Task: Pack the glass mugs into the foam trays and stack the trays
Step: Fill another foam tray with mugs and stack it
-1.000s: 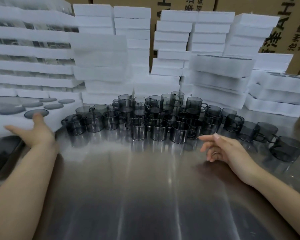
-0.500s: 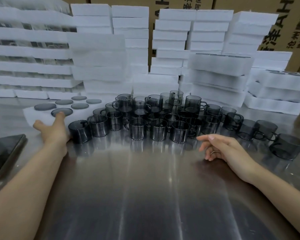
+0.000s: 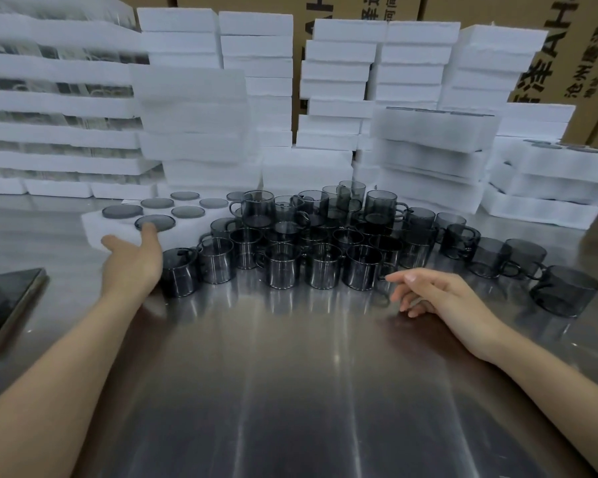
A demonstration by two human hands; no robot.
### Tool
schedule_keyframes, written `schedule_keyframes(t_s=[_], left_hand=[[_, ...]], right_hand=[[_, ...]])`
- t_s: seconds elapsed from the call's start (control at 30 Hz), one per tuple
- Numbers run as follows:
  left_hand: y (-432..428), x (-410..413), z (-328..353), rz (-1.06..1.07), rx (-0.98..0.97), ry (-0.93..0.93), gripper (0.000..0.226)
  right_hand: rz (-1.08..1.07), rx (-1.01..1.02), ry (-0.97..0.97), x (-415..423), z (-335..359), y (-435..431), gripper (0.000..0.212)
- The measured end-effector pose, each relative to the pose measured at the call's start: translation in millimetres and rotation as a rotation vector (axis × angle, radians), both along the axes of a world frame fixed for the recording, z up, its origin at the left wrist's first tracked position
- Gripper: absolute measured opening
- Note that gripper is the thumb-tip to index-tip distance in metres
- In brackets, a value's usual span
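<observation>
Foam tray, its wells showing dark glass rounds, lies at ten o'clock on the steel table; the left hand rests straight, spread fingers on its near edge. Right hand, fingers loosely fanned, holding nothing, sits just short of the loose glass mugs at twelve. Best moved flat and level, I judge: front mugs crowd its right side, phone at eight, tray stacks behind

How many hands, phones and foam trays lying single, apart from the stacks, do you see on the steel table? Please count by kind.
hands: 2 (left hand, right hand)
phone: 1
foam tray apart from the stacks: 1
total: 4
</observation>
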State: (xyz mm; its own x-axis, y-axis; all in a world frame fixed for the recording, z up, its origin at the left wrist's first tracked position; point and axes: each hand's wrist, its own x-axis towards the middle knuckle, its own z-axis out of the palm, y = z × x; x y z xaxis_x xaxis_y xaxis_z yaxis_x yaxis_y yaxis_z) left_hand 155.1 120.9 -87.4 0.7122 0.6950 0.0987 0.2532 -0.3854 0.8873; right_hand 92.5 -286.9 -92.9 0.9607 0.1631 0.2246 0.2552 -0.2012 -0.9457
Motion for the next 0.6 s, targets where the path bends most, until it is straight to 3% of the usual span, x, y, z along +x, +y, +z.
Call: schedule_keyframes(t_s=[0.17, 0.43, 0.53, 0.6], left_hand=[[-5.9, 1.6, -1.2, 0.095, 0.119, 0.100, 0.078], [-31.2, 11.1, -1.7, 0.309, 0.015, -0.295, 0.051], [-45.4, -2.3, 5.1, 0.316, 0.269, -0.670, 0.042], [-69.4, -16.1, 6.4, 0.015, 0.453, -0.956, 0.037]], right_hand=[[-0.046, -0.123, -0.035, 0.7, -1.7, 1.6, 0.022], [-0.062, -0.273, -0.118, 7.8, -0.1, 11.9, 0.020], [-0.128, -0.179, -0.190, 4.2, 0.4, 13.2, 0.024], [-0.231, -0.170, -0.358, 0.3, 6.4, 16.2, 0.025]])
